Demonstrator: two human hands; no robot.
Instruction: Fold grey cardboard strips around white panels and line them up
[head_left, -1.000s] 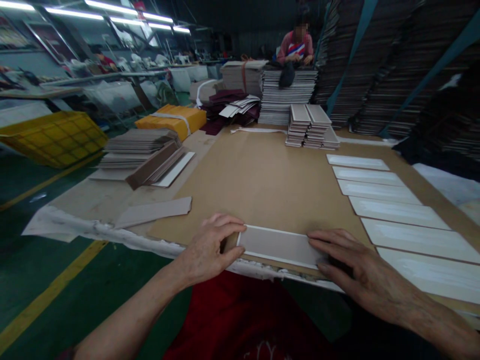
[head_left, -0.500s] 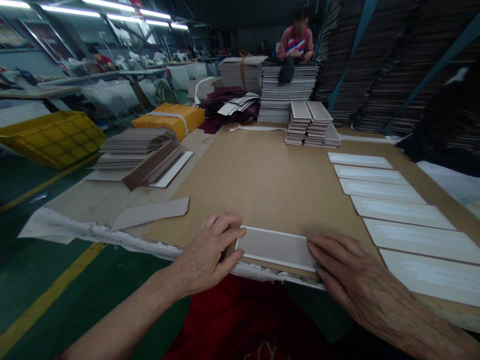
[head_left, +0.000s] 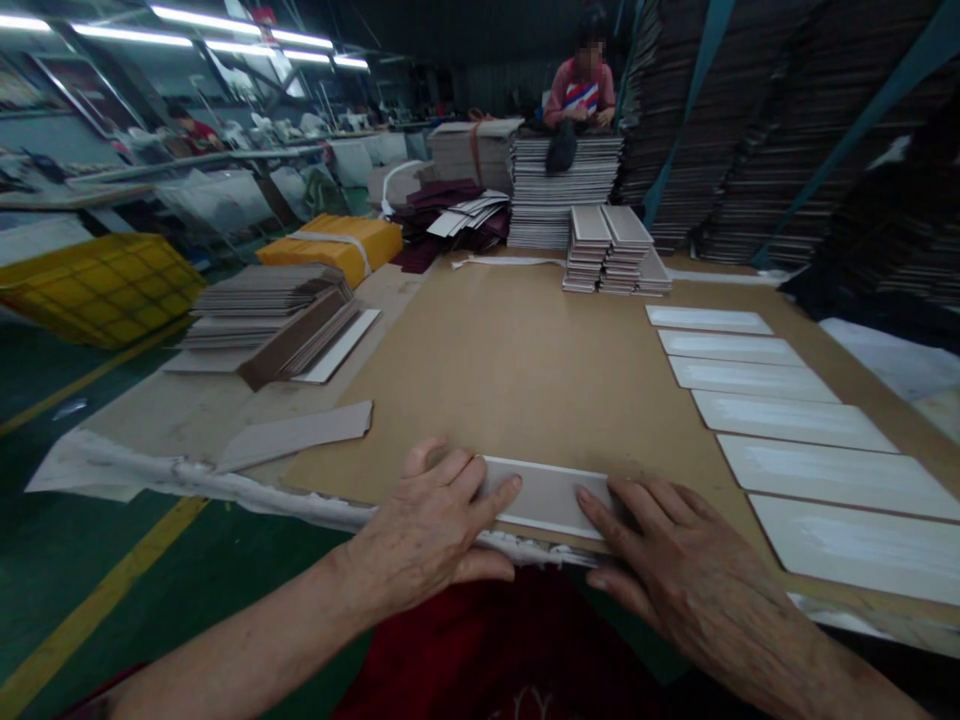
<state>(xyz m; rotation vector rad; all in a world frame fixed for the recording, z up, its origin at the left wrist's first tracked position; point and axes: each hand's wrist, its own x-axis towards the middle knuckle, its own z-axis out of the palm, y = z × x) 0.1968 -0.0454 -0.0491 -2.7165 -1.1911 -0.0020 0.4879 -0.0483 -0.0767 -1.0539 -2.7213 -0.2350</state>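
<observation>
A narrow grey board with a white border (head_left: 551, 490) lies flat at the front edge of the table, between my hands. My left hand (head_left: 442, 510) holds its left end, the index finger on top of the board and the thumb low by the table's edge. My right hand (head_left: 667, 540) holds the right end, with one finger stretched over the grey face and the thumb below the front edge. Both ends of the board are partly hidden under my fingers. To the right, several white-faced panels (head_left: 799, 420) with shiny streaks lie in an overlapping column.
A loose grey strip (head_left: 300, 432) lies at left, before a stack of grey boards (head_left: 262, 305). Bordered boards (head_left: 611, 250) are piled at the back, near taller stacks (head_left: 562, 190). A yellow bundle (head_left: 337, 245) and yellow crate (head_left: 105, 285) stand left. A person (head_left: 581, 95) works behind.
My fingers have moved inward from the board's ends onto its top face, and both thumbs have dropped to the front edge. The whole view has shifted slightly.
</observation>
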